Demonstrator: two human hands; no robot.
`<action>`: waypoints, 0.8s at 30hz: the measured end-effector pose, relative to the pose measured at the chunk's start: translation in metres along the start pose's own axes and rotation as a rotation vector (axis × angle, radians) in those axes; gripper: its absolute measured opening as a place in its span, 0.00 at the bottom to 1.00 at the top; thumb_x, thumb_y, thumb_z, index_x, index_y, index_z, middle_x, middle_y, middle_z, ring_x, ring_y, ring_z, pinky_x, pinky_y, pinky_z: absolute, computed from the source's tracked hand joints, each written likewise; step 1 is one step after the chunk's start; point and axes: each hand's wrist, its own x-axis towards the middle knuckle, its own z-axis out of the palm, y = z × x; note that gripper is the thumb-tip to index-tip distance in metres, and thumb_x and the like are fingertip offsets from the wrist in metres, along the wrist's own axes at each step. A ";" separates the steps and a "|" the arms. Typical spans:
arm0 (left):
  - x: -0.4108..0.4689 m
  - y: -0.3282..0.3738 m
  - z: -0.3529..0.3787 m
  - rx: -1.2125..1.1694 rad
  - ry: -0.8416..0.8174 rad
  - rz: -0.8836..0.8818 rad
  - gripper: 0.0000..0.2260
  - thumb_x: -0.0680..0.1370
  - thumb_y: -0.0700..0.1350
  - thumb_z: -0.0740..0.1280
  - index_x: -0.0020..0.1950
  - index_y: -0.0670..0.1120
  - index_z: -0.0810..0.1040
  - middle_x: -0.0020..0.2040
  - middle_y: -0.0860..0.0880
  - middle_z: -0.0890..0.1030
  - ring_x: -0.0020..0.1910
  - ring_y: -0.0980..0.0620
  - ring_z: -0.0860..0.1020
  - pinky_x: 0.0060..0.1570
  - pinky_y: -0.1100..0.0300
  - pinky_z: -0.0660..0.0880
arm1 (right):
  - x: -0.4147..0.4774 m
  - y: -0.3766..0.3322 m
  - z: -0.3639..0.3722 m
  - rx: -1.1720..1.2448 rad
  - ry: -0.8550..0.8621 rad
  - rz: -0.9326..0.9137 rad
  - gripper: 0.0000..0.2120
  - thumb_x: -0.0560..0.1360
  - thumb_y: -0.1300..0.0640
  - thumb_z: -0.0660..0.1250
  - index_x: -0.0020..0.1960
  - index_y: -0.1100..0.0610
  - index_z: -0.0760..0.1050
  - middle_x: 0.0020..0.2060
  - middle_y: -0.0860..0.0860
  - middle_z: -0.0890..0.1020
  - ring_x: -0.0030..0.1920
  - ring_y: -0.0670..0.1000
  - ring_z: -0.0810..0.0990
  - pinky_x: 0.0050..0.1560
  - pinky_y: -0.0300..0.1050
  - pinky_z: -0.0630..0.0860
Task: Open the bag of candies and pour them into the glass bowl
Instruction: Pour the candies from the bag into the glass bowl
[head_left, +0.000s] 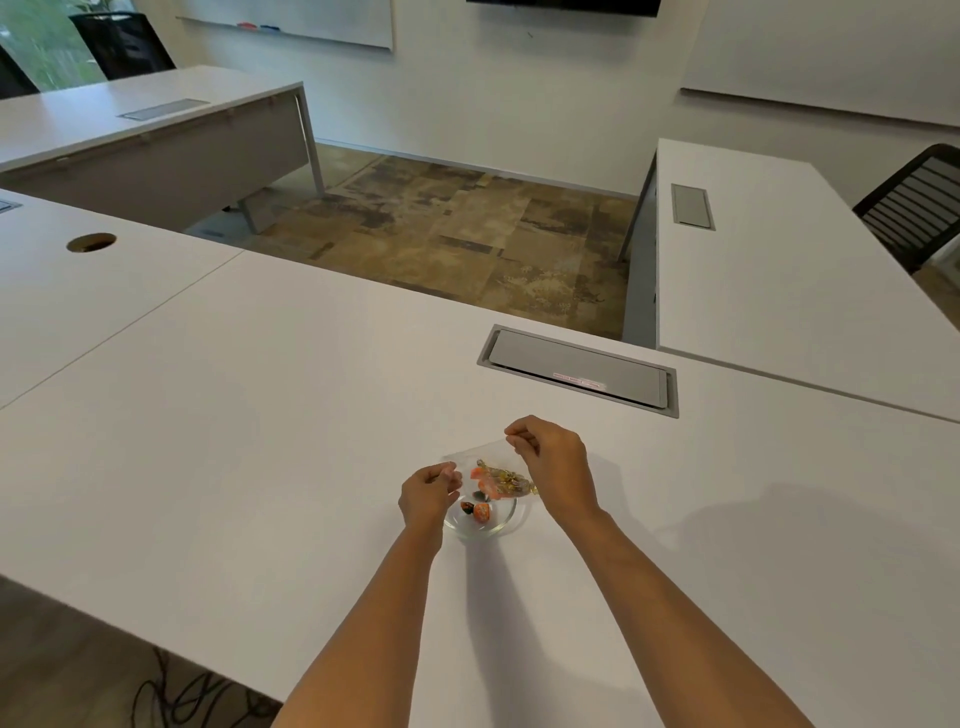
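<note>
Bag (485, 467) above bowl (511, 522), between both hands (428, 493).

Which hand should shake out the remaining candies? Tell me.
Right hand. It pinches the bag's raised far corner above the bowl; the left hand only steadies the low edge.

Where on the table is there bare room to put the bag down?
Bare table left of the left hand, and right of the right hand below the hatch. Crowded only at the bowl, under the bag.
</note>
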 end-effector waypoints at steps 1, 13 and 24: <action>-0.001 0.001 0.001 -0.015 -0.030 0.000 0.10 0.78 0.38 0.62 0.56 0.38 0.78 0.49 0.40 0.82 0.47 0.45 0.80 0.50 0.54 0.79 | 0.000 0.001 0.000 0.038 0.019 0.040 0.05 0.74 0.61 0.66 0.49 0.58 0.80 0.44 0.54 0.85 0.45 0.51 0.83 0.50 0.42 0.80; -0.015 0.003 0.000 -0.098 -0.276 0.024 0.07 0.81 0.41 0.56 0.54 0.40 0.72 0.45 0.42 0.80 0.42 0.45 0.81 0.36 0.63 0.80 | -0.004 0.024 -0.002 0.366 -0.124 0.314 0.10 0.75 0.56 0.66 0.56 0.52 0.74 0.47 0.49 0.80 0.47 0.49 0.81 0.42 0.34 0.74; -0.011 0.006 0.000 -0.109 -0.226 0.038 0.08 0.80 0.40 0.60 0.54 0.38 0.75 0.44 0.42 0.80 0.40 0.45 0.81 0.32 0.64 0.80 | -0.007 0.041 -0.007 0.176 -0.180 0.227 0.06 0.73 0.63 0.68 0.47 0.56 0.80 0.42 0.51 0.84 0.44 0.46 0.81 0.46 0.35 0.77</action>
